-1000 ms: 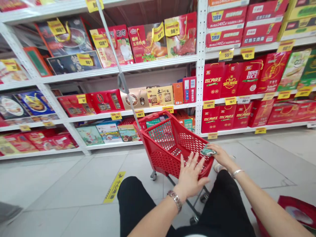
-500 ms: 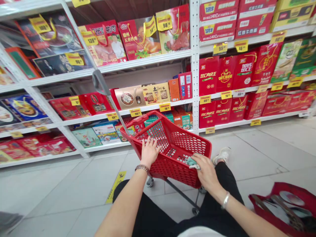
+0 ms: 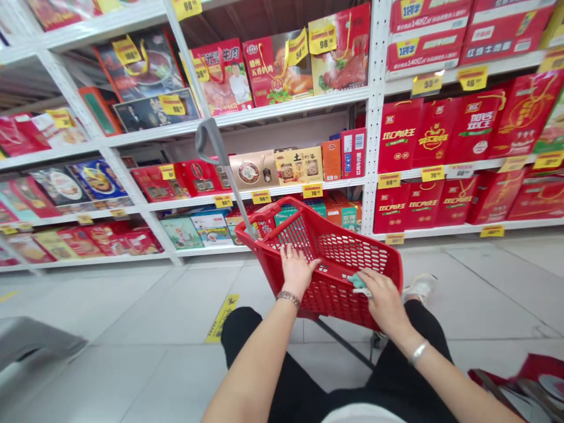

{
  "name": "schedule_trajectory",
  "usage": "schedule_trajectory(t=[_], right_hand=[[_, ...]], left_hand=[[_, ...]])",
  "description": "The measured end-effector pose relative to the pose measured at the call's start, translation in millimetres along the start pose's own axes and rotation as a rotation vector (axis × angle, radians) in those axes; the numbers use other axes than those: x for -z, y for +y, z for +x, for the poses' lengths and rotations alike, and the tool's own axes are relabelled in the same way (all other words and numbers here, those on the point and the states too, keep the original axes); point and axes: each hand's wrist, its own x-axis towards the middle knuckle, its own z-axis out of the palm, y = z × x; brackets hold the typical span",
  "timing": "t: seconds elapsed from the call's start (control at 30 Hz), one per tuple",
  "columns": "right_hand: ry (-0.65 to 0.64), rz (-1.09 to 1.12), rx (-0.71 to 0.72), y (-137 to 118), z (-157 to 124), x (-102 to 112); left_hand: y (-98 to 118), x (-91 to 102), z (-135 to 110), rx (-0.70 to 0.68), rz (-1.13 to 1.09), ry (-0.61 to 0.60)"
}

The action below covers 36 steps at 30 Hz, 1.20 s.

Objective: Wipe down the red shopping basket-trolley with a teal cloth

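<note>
In front of my knees stands a red plastic shopping basket cart with perforated walls, tilted in view. A long grey handle rises from its left end. My left hand rests at the near rim, fingers spread and nothing in them. Farther right along the same rim is my right hand, its fingers closed on a small teal and white cloth. Part of that cloth is hidden under the fingers. The visible inside of the basket shows only its red lattice.
White shelves with boxed goods and yellow price tags stand just behind the cart. A grey plastic stool is on the tiled floor at left. A red bag with metal tools lies at lower right.
The view has turned left, so shelves and cart appear farther right and more of the grey stool shows. Both hands stay at the cart's rim, the cloth still in my right hand.
</note>
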Motion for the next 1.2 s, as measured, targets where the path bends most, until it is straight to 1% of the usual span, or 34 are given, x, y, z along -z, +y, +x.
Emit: schedule_trajectory(t=[0.07, 0.1, 0.13, 0.17, 0.23, 0.27, 0.3, 0.33, 0.37, 0.4, 0.43, 0.47, 0.5, 0.57, 0.63, 0.7, 0.83, 0.9, 0.93, 1.0, 1.07, 1.13, 1.2], right_hand=[[-0.029, -0.024, -0.010, 24, 1, 4], [-0.039, -0.030, -0.021, 36, 2, 6], [-0.044, -0.030, -0.034, 48, 3, 8], [-0.049, -0.024, -0.050, 61, 6, 10], [-0.064, 0.004, -0.087, 84, 13, 13], [-0.079, 0.023, -0.107, 95, 17, 15], [-0.098, 0.042, -0.127, 104, 22, 17], [-0.115, 0.055, -0.149, 111, 27, 18], [-0.122, 0.061, -0.174, 116, 32, 19], [-0.117, 0.059, -0.198, 118, 36, 19], [-0.100, 0.052, -0.219, 116, 38, 18], [-0.076, 0.047, -0.230, 110, 40, 16], [-0.049, 0.051, -0.230, 101, 42, 13], [-0.011, 0.107, -0.191, 72, 45, 5], [-0.006, 0.228, -0.128, 31, 51, -4], [-0.020, 0.391, -0.078, -16, 66, -12], [0.017, 0.661, 0.002, -111, 109, -23], [-0.008, 0.731, 0.076, -148, 124, -27], [-0.022, 0.732, 0.097, -161, 127, -29], [-0.060, 0.691, 0.120, -175, 123, -31], [-0.095, 0.612, 0.151, -173, 111, -31], [-0.113, 0.509, 0.222, -157, 95, -29], [-0.103, 0.393, 0.282, -131, 79, -24]], left_hand=[[10, 0.9, -8, -0.028, -0.049, 0.019], [12, 2.4, -14, -0.064, -0.104, 0.060], [11, 4.9, -21, -0.106, -0.163, 0.125], [6, 8.7, -28, -0.145, -0.218, 0.214], [-15, 19.9, -41, -0.173, -0.276, 0.446], [-30, 27.0, -45, -0.143, -0.283, 0.566], [-49, 34.8, -46, -0.089, -0.287, 0.684], [-69, 42.8, -45, 0.002, -0.292, 0.767], [-89, 50.6, -40, 0.122, -0.298, 0.813], [-108, 57.6, -33, 0.239, -0.295, 0.788], [-126, 63.7, -24, 0.348, -0.280, 0.677], [-140, 68.5, -14, 0.442, -0.253, 0.501], [-151, 71.8, -2, 0.459, -0.255, 0.408], [-162, 74.1, 19, 0.464, -0.253, 0.259], [-163, 72.3, 34, 0.429, -0.243, 0.148], [-159, 69.0, 42, 0.380, -0.217, 0.045], [-154, 66.8, 38, 0.279, -0.136, -0.099], [-154, 68.6, 33, 0.234, -0.090, -0.146], [-155, 69.8, 31, 0.214, -0.068, -0.164], [-156, 72.3, 29, 0.182, -0.030, -0.188], [-157, 74.3, 29, 0.166, 0.000, -0.201], [-157, 75.6, 30, 0.161, 0.022, -0.205], [-157, 76.3, 32, 0.165, 0.039, -0.202]])
